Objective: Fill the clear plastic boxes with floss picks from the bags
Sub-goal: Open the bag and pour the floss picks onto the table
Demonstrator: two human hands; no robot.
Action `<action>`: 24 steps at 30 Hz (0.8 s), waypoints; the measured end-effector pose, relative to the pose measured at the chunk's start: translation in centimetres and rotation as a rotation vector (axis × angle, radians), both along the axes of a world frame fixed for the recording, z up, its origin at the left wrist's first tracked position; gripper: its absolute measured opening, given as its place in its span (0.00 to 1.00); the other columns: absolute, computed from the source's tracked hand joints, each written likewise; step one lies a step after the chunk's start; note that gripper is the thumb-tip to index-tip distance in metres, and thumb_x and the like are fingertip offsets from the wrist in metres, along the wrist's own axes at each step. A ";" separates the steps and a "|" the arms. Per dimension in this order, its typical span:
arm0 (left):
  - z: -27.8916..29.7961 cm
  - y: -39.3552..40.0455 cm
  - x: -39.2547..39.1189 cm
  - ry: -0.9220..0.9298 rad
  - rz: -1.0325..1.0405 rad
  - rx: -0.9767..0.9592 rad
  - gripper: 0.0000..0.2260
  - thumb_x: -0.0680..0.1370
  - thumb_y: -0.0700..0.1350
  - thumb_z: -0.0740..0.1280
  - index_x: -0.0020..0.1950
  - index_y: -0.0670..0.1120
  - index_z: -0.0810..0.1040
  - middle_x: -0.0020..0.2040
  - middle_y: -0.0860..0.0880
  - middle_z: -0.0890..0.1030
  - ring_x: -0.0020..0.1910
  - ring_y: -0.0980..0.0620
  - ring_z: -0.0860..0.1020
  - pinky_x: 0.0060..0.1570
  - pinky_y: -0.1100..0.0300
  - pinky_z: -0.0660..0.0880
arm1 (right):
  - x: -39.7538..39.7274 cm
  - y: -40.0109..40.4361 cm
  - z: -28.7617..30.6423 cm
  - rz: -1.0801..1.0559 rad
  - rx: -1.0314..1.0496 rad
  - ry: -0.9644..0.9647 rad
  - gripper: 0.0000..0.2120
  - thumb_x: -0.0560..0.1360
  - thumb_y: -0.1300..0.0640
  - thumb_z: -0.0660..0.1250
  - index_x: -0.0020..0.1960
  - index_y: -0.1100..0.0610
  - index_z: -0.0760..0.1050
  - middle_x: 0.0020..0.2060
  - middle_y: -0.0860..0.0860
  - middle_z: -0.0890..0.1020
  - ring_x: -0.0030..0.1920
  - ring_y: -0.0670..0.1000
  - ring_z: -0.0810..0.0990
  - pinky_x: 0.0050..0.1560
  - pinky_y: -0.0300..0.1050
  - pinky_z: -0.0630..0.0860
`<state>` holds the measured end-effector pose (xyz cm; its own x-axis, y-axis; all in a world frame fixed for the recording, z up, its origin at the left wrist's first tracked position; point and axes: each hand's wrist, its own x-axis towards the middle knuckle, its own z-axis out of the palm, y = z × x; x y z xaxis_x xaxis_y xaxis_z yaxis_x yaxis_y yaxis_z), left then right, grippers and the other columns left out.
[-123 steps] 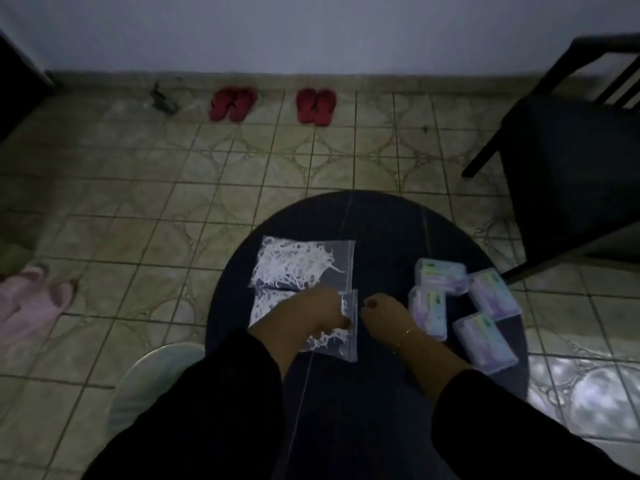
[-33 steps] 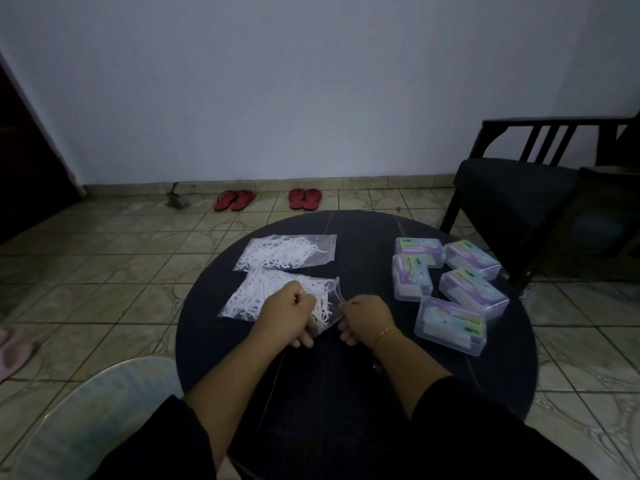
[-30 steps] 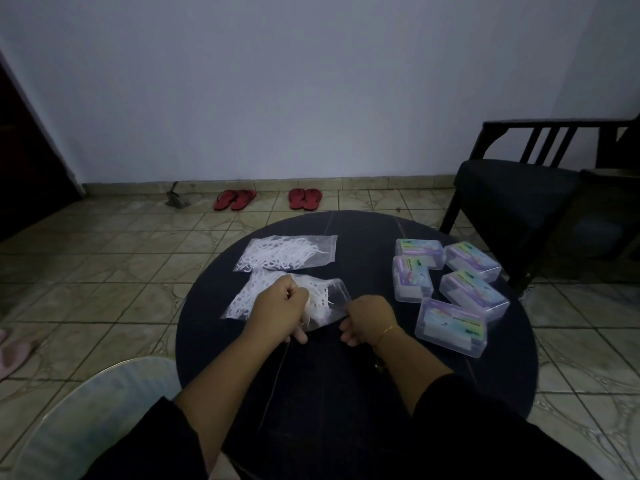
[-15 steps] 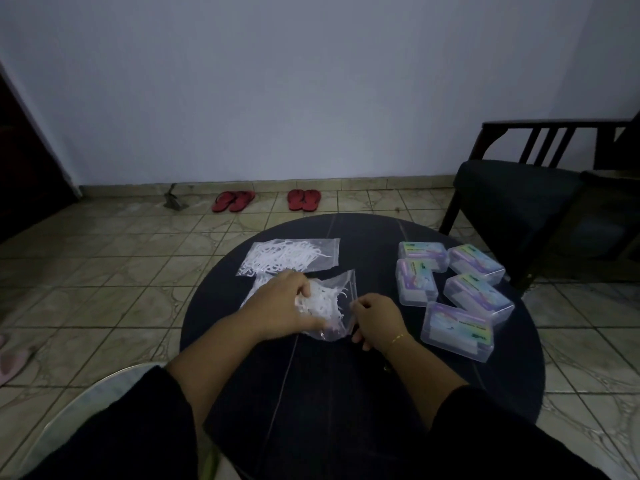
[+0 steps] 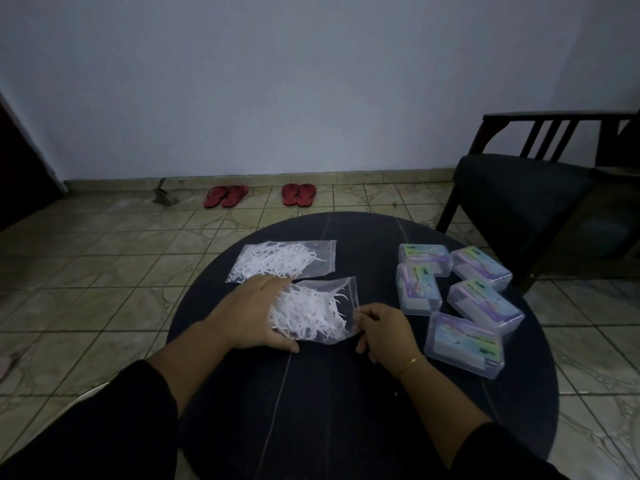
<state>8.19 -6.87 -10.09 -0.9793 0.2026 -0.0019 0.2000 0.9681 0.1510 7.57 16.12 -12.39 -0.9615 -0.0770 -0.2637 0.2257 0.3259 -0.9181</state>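
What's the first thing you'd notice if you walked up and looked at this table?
Probably the two clear bags stuffed with white floss picks: the near bag lies between the left hand, which rests on it, and the right hand, which pinches its edge; the far bag lies just behind. Next, five clear boxes cluster on the right of the round dark table.

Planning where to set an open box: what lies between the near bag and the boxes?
Only the right hand, pinching the near bag; otherwise bare table, head view.
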 end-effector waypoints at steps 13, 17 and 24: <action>-0.3 -1.4 1.2 0.563 -0.146 -0.084 0.37 0.63 0.72 0.66 0.60 0.46 0.75 0.52 0.48 0.78 0.51 0.47 0.77 0.57 0.55 0.66 | 1.9 0.6 -1.2 -0.028 -0.004 0.306 0.05 0.76 0.57 0.65 0.43 0.49 0.77 0.47 0.53 0.78 0.42 0.47 0.78 0.41 0.37 0.74; 0.3 -1.6 1.8 0.647 -0.175 -0.147 0.36 0.64 0.71 0.65 0.59 0.45 0.77 0.51 0.47 0.78 0.50 0.48 0.75 0.55 0.53 0.66 | 1.9 0.3 -1.0 0.112 0.137 0.357 0.08 0.73 0.53 0.71 0.51 0.53 0.79 0.53 0.47 0.71 0.44 0.41 0.75 0.43 0.22 0.69; 0.9 -1.3 2.6 0.683 -0.166 -0.223 0.37 0.66 0.72 0.62 0.59 0.43 0.78 0.52 0.45 0.79 0.51 0.47 0.73 0.56 0.52 0.66 | 1.0 -0.4 -0.8 0.226 0.317 0.360 0.10 0.71 0.51 0.73 0.49 0.54 0.83 0.56 0.46 0.67 0.60 0.45 0.68 0.58 0.32 0.62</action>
<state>10.84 -8.15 -9.20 -0.7334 0.4142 0.5391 0.3258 0.9101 -0.2561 8.61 15.67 -13.23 -0.9642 -0.2627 0.0358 -0.1932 0.6038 -0.7733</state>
